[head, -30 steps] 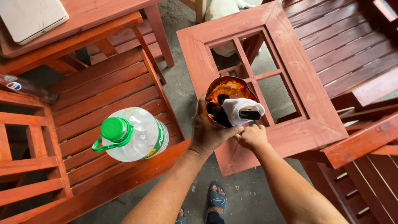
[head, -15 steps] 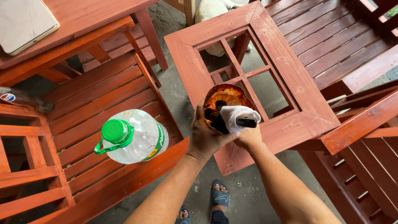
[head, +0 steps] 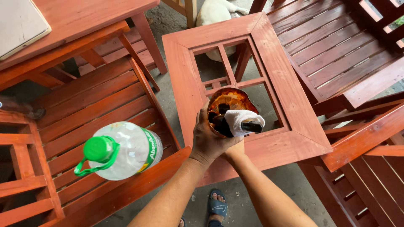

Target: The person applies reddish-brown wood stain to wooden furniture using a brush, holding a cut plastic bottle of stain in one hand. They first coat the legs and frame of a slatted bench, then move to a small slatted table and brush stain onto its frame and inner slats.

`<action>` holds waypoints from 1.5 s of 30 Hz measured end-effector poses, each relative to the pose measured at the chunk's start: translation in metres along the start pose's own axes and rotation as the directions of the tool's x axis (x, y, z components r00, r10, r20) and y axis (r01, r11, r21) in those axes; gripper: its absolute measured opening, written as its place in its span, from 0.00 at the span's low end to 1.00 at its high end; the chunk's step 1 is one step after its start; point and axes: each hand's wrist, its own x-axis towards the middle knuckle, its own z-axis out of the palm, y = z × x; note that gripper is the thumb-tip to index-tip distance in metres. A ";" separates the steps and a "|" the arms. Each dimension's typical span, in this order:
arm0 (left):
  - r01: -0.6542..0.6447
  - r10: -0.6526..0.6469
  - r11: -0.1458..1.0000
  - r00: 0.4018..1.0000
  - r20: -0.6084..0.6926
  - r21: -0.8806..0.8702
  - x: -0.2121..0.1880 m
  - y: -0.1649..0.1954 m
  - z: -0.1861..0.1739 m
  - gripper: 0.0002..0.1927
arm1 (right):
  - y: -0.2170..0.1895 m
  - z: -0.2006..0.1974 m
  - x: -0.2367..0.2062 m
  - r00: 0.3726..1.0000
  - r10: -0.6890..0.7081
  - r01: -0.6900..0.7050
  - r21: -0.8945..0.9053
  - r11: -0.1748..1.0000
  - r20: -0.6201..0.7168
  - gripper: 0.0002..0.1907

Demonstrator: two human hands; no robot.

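left hand: your left hand (head: 209, 142) was wrapped around the near side of a rounded, cut-open container stained orange-brown inside (head: 227, 105), fingers curled firmly on its wall, holding it tilted over the table.
right hand: your right hand (head: 235, 147) sat just behind and partly under the left one, mostly hidden; you could not tell from this view whether its fingers were curled or loose, nor what they touched.
container: it hung above the near rail of the square red-brown wooden table frame with open panes (head: 290, 138), close to the middle of that near edge.
cloth and brush: a white cloth (head: 240, 120) was wrapped around a dark handle (head: 252, 126) that stuck out of the container's mouth toward the right edge of the frame.
table frame: its panes were open and grey concrete floor (head: 176, 101) showed through them.
bottle: a large clear plastic bottle with a green cap and green carry loop (head: 122, 150) stood on the slatted seat of a red-brown wooden chair (head: 84, 109) to your left, near that seat's front edge, well apart from your hands.
other furniture: a red-brown slatted bench (head: 336, 50) stood beyond the frame's right edge.
feet: a blue sandal on your foot (head: 218, 207) showed below the frame's near edge.
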 end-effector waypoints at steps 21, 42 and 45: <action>-0.055 0.060 0.995 0.996 0.069 -0.080 0.008 0.009 -0.025 0.58 | 0.000 0.007 0.001 1.000 -0.024 0.023 -0.113 0.993 -0.004 0.35; -0.056 0.102 0.978 0.969 0.225 -0.199 0.060 0.004 -0.002 0.60 | 0.026 0.024 0.010 0.995 0.032 0.006 -0.398 0.917 0.089 0.30; -0.069 0.113 0.980 0.965 0.238 -0.187 0.066 0.006 0.000 0.61 | 0.027 0.026 0.012 0.975 0.122 -0.030 -0.433 0.901 0.187 0.28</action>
